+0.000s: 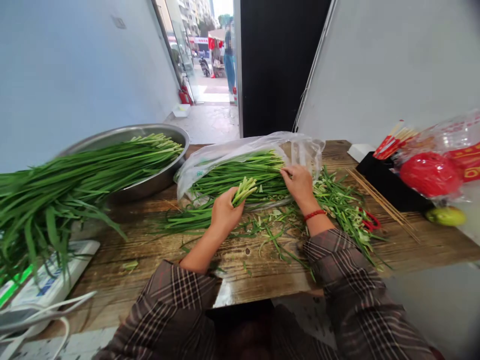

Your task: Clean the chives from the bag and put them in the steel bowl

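Clasps a small bunch of greens [244, 191], chives by the look of them, in the left hand [227, 210], fingers curled tightly round it just below the pale ends. Probably gripped so near the tips to hold them level while letting limp leaves trail leftward. Pinches at pale stalk ends [279, 161] with the right hand [300, 185], apart from the left; cannot tell how many stalks between thumb and finger. Count two hands, one held bunch, and one heap [236, 172] under the right fingertips, resting in the folds of one clear plastic bag [305, 149] on the wooden table [120, 290], perhaps laid with ends rightward to suit that hand. Note loose trimmings [343, 205] by the right forearm, too many to count, and among them one red-handled tool [371, 220], perhaps scissors. Farther left, note one metal bowl [153, 182] bearing one big bundle [93, 170], presumably spilling over the rim for being too long to fit. Farther right, count one black box [393, 190], a few thin sticks [386, 205], exact number unclear, and one yellow-green fruit [446, 216].
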The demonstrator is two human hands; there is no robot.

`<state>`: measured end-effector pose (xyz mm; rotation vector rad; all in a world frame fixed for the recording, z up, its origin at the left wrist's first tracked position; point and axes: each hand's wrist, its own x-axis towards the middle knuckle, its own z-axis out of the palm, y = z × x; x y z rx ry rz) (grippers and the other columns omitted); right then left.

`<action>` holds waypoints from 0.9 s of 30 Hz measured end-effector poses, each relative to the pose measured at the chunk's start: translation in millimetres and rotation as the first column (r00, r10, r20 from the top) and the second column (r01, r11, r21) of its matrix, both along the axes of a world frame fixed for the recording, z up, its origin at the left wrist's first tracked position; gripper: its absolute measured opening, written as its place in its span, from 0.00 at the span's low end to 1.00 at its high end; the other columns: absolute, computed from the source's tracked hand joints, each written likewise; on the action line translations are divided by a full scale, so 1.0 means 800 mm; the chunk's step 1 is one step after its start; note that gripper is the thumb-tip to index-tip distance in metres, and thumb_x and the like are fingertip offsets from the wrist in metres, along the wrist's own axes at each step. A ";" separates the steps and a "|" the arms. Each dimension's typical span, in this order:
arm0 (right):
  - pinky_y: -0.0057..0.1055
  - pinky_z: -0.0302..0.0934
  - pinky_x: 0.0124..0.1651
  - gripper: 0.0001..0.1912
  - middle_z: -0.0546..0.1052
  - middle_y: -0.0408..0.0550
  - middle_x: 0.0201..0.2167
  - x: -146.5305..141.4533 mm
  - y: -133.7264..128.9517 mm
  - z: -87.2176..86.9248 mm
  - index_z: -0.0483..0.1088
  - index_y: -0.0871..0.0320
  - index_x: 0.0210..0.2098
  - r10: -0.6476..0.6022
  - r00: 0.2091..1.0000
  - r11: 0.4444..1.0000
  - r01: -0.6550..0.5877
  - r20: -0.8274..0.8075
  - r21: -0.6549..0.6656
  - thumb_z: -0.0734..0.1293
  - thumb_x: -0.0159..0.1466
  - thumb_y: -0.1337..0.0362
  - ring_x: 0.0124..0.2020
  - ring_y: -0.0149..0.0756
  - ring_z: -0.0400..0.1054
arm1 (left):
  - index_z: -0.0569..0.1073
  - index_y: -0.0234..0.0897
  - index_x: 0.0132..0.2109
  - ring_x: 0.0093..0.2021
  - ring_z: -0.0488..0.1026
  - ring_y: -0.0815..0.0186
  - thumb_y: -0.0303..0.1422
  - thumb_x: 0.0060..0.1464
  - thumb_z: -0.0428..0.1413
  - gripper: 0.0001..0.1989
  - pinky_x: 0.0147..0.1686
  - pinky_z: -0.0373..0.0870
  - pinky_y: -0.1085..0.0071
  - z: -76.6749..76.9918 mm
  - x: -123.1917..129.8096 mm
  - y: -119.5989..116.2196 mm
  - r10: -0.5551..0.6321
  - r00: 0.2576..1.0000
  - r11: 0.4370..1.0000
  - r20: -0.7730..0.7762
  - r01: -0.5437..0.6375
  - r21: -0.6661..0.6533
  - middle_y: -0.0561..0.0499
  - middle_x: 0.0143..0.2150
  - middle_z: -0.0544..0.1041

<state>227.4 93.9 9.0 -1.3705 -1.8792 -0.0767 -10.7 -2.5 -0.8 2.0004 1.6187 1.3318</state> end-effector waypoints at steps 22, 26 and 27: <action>0.29 0.65 0.35 0.15 0.77 0.44 0.27 -0.020 -0.088 0.027 0.74 0.57 0.33 0.364 0.637 0.689 -0.675 -0.680 -0.264 0.69 0.60 0.50 0.29 0.33 0.72 | 0.77 0.35 0.43 0.43 0.78 0.62 0.37 0.60 0.54 0.12 0.46 0.73 0.66 0.021 0.020 -0.018 -0.163 0.964 0.981 0.209 0.136 0.138 0.45 0.43 0.81; 0.30 0.67 0.33 0.16 0.77 0.44 0.26 -0.033 -0.092 0.022 0.72 0.56 0.34 0.321 0.585 0.683 -0.688 -0.745 -0.246 0.69 0.59 0.48 0.28 0.34 0.73 | 0.76 0.35 0.41 0.35 0.76 0.64 0.34 0.58 0.54 0.08 0.37 0.72 0.70 0.013 0.023 -0.015 -0.200 0.975 0.980 0.092 0.198 0.034 0.49 0.36 0.80; 0.31 0.67 0.33 0.16 0.77 0.44 0.26 -0.035 -0.093 0.020 0.72 0.56 0.34 0.324 0.573 0.671 -0.700 -0.753 -0.244 0.69 0.59 0.48 0.28 0.34 0.73 | 0.77 0.36 0.40 0.35 0.76 0.64 0.33 0.57 0.55 0.08 0.37 0.72 0.70 0.012 0.022 -0.014 -0.203 0.977 0.979 0.061 0.202 0.020 0.49 0.35 0.80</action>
